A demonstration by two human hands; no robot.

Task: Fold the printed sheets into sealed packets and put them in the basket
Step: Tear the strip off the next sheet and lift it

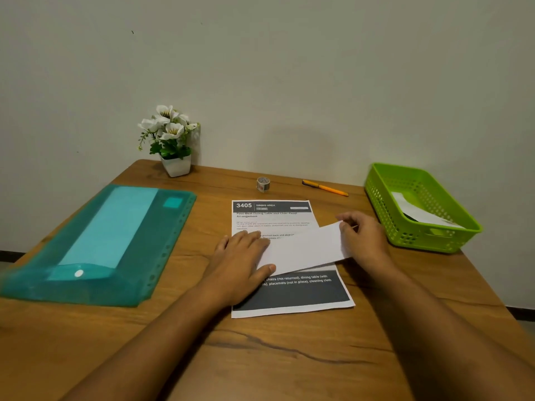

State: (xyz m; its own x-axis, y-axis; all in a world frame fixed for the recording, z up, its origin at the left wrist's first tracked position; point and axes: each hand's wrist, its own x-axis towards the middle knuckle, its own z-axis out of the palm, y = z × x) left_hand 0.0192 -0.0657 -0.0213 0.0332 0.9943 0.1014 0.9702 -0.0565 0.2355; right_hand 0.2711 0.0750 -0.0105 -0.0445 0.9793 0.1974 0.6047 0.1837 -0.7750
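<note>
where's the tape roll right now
Head view: the small roll of clear tape stands at the back of the wooden table, just beyond the printed sheet, between the white flower pot (left) and the orange pen (right).

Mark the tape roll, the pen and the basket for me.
tape roll [263,184], head view, on the roll's outer side.
pen [325,188], head view, middle of the orange barrel.
basket [382,206], head view, perforated left wall.

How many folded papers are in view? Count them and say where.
2. One folded paper is over the printed sheet, left hand pressing, right hand pinching it; another paper sits in the basket, possibly hiding more.
</note>
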